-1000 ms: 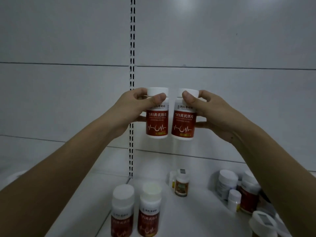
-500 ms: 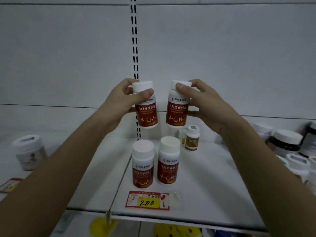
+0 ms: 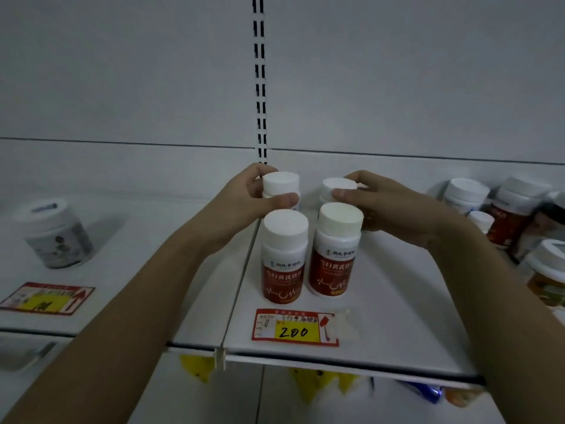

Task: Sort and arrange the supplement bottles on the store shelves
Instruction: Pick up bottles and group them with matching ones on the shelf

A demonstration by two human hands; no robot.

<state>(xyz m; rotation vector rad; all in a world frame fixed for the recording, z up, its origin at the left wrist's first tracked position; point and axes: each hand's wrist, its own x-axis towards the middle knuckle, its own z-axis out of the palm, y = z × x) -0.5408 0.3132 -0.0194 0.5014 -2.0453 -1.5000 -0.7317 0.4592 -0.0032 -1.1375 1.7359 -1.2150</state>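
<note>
Two front bottles [image 3: 284, 255] stand side by side on the shelf [image 3: 397, 301] above a price tag [image 3: 295, 327], hiding the bodies of two rear bottles. A jar [image 3: 55, 234] sits left, more bottles [image 3: 513, 209] right. The left hand [image 3: 244, 200] grips the left rear bottle [image 3: 281, 183] by its cap; the right hand [image 3: 388, 203] grips the right rear bottle [image 3: 337, 186].

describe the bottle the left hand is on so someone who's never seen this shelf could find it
Start at the shelf with the red price tag marked 200. Behind the tag stand two red-label bottles with white caps; behind those, two more. The target bottle is the rear one nearer the slotted upright, gripped at the cap by the left hand.
</note>
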